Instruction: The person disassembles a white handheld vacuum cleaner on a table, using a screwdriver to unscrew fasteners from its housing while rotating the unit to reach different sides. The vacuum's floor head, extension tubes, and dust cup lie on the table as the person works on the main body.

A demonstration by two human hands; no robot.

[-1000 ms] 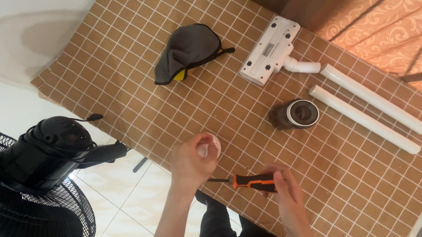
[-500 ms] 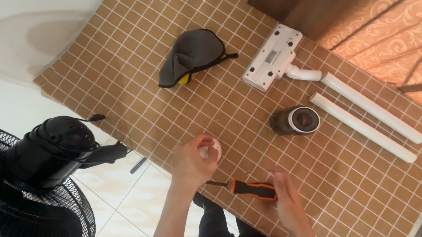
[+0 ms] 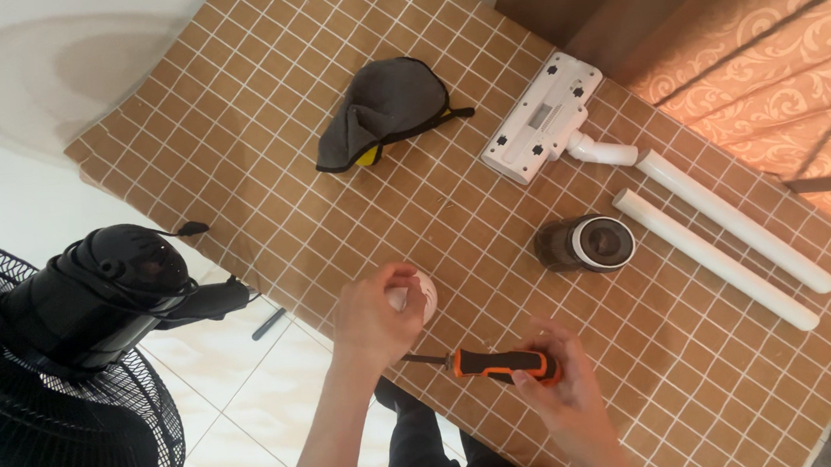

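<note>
I see the bench [image 3: 228,110] covered in a brown sheet with a white grid. Lying directly on it: a grey cloth pouch [image 3: 381,113], a white vacuum floor head [image 3: 540,120], two white tubes [image 3: 719,257] side by side, and a dark cylindrical filter [image 3: 586,244] near the tubes.

One label shows: a small pale grey rectangular label [image 3: 543,115] on the underside of the white vacuum floor head [image 3: 543,118], which lies toward the far side of the counter [image 3: 227,100]. Its print is too small to make out. No packages, signs or screens are visible.
</note>
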